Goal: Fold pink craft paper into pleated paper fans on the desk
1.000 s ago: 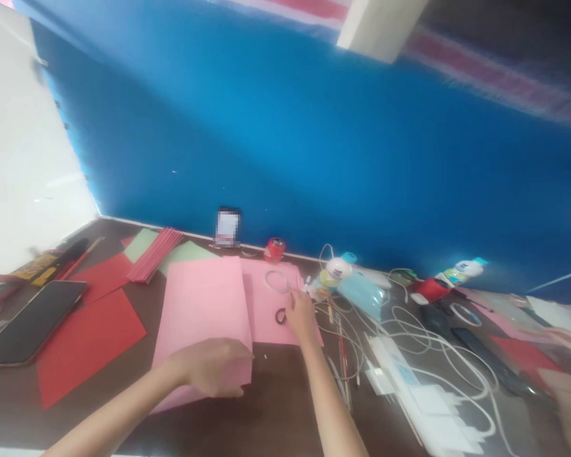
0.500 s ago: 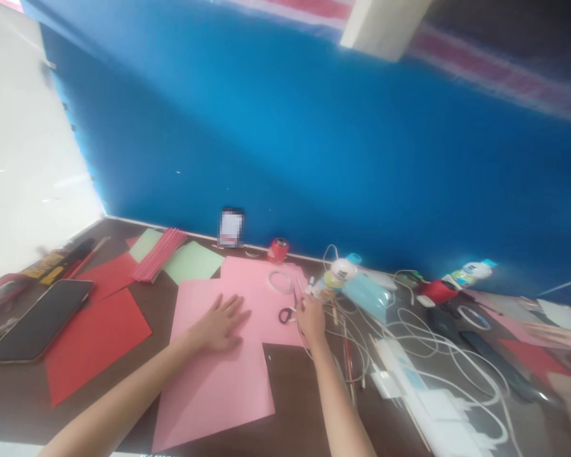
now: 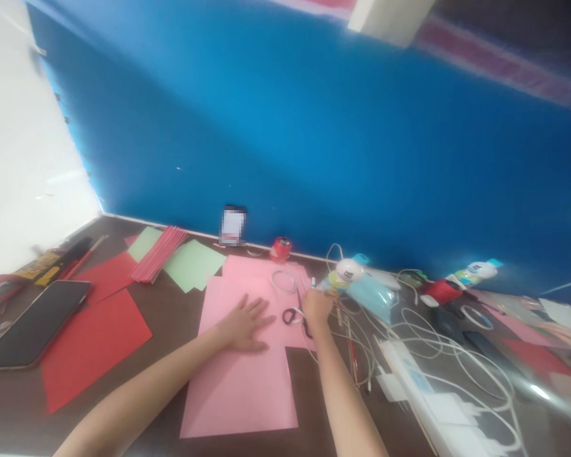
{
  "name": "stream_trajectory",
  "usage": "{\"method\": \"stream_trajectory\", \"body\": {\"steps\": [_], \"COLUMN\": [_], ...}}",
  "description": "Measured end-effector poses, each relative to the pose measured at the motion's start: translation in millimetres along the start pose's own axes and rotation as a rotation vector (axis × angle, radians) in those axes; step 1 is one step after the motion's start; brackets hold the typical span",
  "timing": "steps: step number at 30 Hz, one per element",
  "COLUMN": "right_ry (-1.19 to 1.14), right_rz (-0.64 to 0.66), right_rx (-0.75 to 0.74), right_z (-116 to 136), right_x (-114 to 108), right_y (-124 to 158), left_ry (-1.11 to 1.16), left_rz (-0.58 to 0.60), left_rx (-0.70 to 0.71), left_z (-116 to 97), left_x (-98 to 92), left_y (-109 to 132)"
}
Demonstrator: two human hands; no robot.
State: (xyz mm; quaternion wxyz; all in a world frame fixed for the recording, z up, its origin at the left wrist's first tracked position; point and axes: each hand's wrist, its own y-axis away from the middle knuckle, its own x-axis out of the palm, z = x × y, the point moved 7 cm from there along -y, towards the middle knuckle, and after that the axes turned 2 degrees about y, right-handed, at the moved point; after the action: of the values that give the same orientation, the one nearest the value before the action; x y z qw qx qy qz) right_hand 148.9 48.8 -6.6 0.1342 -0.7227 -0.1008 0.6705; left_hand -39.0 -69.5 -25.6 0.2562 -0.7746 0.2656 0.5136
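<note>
My left hand (image 3: pixel 247 325) lies flat, fingers spread, on a pink sheet (image 3: pixel 240 393) that overlaps another pink sheet (image 3: pixel 247 273) behind it. To its right, my right hand (image 3: pixel 316 309) is closed at the right edge of the rear sheet; what its fingers hold, if anything, is too small to make out. Scissors with dark handles (image 3: pixel 290 316) rest on the pink paper just left of that hand. A ring of white tape (image 3: pixel 283 281) lies behind them, and a red can (image 3: pixel 280 249) stands at the back edge of the sheet.
Red sheets (image 3: pixel 98 349), green paper (image 3: pixel 195 264), pink strips (image 3: pixel 159 255) and a phone (image 3: pixel 38 324) lie on the left. On the right are a bottle (image 3: pixel 345 273), a power strip (image 3: pixel 428 393) and tangled white cables. Another person's hand (image 3: pixel 566 333) shows at the far right.
The front pink sheet has slid right with my left hand on it and sits straighter. My right hand has shifted slightly right, away from the scissors' handles.
</note>
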Motion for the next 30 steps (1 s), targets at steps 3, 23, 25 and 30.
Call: {"method": "stream_trajectory", "body": {"steps": [3, 23, 25, 30], "right_ry": [-0.015, -1.441, -1.424, -1.203], "right_rz": [-0.008, 0.231, 0.205, -0.097], "right_rx": [-0.004, -0.024, -0.038, -0.283], "right_z": [1, 98, 100, 107], "right_x": [-7, 7, 5, -26], "right_y": [-3, 46, 50, 61], "left_ry": [0.014, 0.835, 1.140, 1.708], "left_rz": [-0.018, -0.412, -0.635, -0.693], "left_rx": [0.003, -0.178, -0.393, -0.539], "left_z": [2, 29, 57, 86], "left_x": [0.5, -43.7, -43.7, -20.3], "left_y": [-6, 13, 22, 18]}}
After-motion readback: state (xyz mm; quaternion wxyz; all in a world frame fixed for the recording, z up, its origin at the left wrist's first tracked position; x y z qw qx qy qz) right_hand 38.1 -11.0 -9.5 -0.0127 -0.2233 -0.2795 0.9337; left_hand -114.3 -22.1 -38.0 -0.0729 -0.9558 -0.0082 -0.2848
